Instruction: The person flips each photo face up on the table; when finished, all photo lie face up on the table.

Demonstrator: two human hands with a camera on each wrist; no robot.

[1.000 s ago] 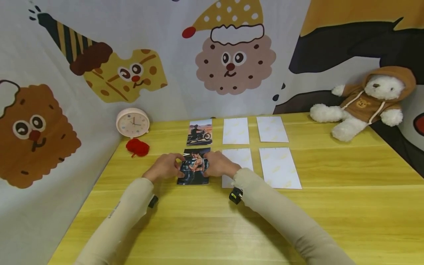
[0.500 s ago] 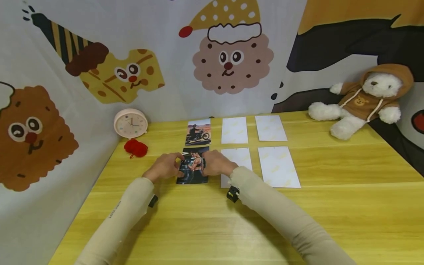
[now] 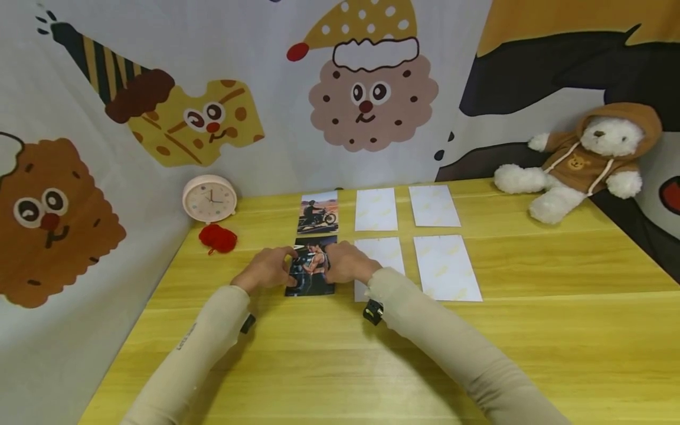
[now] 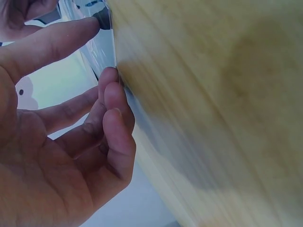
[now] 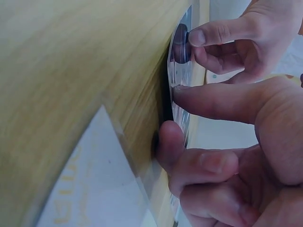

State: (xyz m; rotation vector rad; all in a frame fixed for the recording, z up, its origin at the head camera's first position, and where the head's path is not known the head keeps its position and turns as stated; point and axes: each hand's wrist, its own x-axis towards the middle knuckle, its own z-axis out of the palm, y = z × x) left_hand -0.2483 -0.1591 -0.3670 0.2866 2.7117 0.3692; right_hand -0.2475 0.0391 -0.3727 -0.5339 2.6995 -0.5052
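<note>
A dark photo card (image 3: 313,268) of a muscular person lies in the near left place of two rows of cards. At its left edge my left hand (image 3: 267,268) holds it, thumb and fingertips touching the edge; in the left wrist view the fingers (image 4: 116,106) bend against it. My right hand (image 3: 347,262) pinches the right edge: in the right wrist view the thumb (image 5: 203,99) lies on the face and a fingertip (image 5: 169,142) is at the underside. That edge bows slightly off the table. Behind it lies a motorcycle photo card (image 3: 319,213).
Several white cards lie to the right, such as a far one (image 3: 376,209) and a near one (image 3: 448,268). A pink clock (image 3: 209,199) and a red yarn ball (image 3: 218,238) are at the left. A white teddy bear (image 3: 589,153) leans on the printed backdrop at the right.
The dark photo card has shifted slightly right and turned a little straighter, with my left hand moving along. My right hand has stayed nearly in place.
</note>
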